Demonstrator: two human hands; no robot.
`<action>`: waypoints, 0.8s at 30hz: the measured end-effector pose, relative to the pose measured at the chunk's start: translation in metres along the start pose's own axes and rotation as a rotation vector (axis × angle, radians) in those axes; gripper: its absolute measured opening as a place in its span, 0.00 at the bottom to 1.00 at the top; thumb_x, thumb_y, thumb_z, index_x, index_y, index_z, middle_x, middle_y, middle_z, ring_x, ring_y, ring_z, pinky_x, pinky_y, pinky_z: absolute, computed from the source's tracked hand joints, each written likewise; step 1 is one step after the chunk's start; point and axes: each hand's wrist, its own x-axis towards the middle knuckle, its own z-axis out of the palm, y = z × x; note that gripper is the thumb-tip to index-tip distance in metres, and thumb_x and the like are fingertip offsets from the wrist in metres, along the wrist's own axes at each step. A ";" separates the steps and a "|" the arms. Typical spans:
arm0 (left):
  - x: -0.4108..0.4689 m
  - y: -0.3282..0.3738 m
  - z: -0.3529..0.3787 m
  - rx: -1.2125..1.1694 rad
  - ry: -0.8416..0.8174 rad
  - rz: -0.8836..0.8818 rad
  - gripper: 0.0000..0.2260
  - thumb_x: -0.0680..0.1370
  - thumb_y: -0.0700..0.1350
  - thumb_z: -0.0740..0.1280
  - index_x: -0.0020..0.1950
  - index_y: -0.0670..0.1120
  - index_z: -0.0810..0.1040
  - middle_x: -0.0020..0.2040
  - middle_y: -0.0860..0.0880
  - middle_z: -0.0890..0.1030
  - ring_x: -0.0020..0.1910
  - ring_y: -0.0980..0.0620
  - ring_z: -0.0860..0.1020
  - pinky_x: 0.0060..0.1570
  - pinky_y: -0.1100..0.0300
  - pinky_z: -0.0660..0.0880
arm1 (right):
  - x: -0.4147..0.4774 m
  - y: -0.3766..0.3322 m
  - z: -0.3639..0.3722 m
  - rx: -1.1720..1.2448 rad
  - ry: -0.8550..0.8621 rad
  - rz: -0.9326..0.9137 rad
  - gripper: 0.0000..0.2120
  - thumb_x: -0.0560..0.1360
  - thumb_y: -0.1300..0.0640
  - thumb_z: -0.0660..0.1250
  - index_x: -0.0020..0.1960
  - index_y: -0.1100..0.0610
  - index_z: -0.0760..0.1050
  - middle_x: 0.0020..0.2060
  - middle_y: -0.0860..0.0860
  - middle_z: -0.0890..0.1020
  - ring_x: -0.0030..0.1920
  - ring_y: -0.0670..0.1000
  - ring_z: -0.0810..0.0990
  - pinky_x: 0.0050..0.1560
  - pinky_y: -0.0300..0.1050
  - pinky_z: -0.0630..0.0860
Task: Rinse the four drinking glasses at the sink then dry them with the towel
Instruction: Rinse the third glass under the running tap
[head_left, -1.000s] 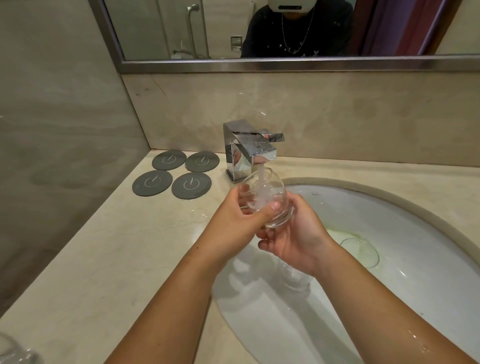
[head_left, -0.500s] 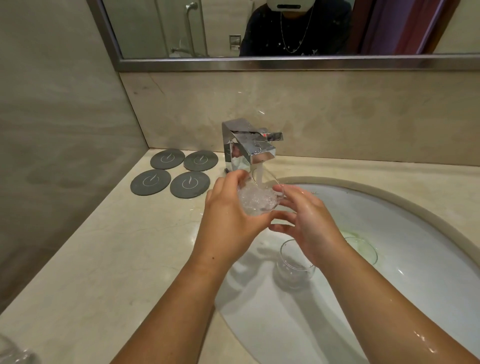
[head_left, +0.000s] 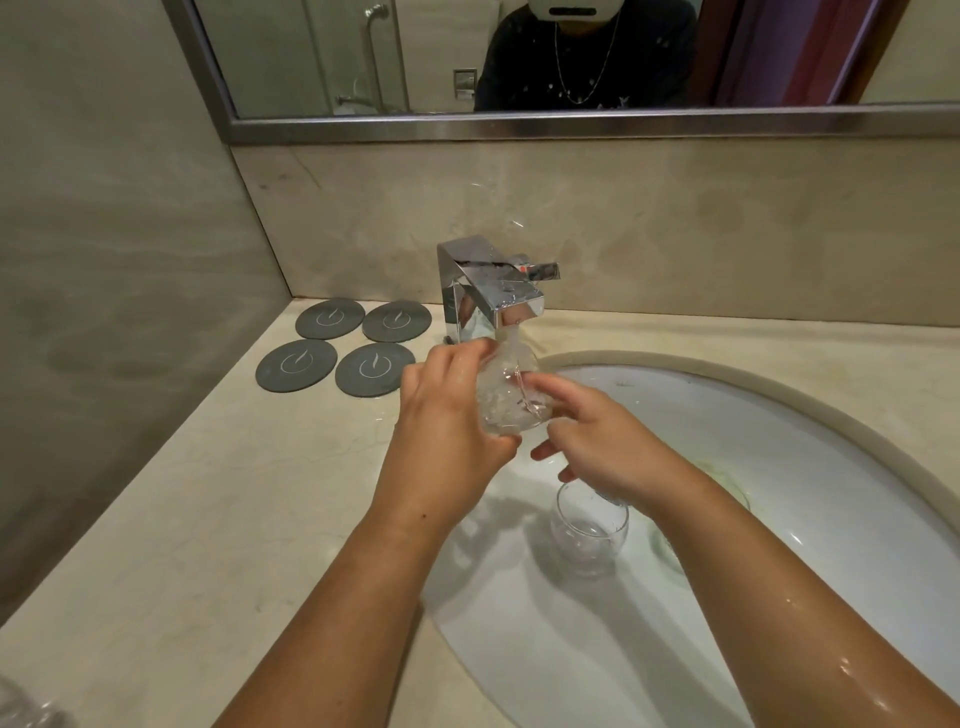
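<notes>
1. Clear round stemless glass upright in white oval sink basin, well in front of chrome square faucet.
2. Left hand clasps second clear stemless glass directly under faucet spout, in the stream; axis looks tilted, mouth up-right.
3. Right hand just right of that glass; fingers loose, mostly straight, one fingertip on rim; nearer the mouth, so likely rubs inside.
4. Four grey round coasters left of faucet.

No legible words or numbers. Four grey coasters: each bears white ring-and-stroke emblem. Faucet handle: small red mark.
</notes>
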 end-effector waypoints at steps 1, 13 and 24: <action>0.000 0.000 0.000 0.008 0.000 0.010 0.36 0.68 0.44 0.80 0.74 0.53 0.71 0.67 0.56 0.72 0.63 0.52 0.66 0.56 0.71 0.58 | 0.000 0.001 0.001 -0.021 -0.033 0.011 0.33 0.78 0.67 0.54 0.56 0.27 0.75 0.59 0.46 0.82 0.48 0.48 0.88 0.43 0.49 0.80; 0.000 0.001 0.001 -0.140 0.033 -0.125 0.37 0.66 0.54 0.82 0.72 0.54 0.71 0.63 0.57 0.75 0.63 0.54 0.74 0.59 0.63 0.69 | -0.004 -0.008 -0.005 0.191 -0.069 0.030 0.28 0.79 0.67 0.57 0.61 0.40 0.83 0.58 0.51 0.86 0.55 0.53 0.88 0.55 0.56 0.84; -0.001 0.017 -0.007 -0.505 -0.022 -0.342 0.32 0.71 0.54 0.81 0.67 0.61 0.66 0.50 0.61 0.81 0.44 0.63 0.84 0.41 0.71 0.77 | -0.001 0.011 0.008 0.190 -0.094 -0.087 0.35 0.74 0.62 0.76 0.73 0.35 0.69 0.60 0.43 0.85 0.47 0.46 0.85 0.48 0.50 0.80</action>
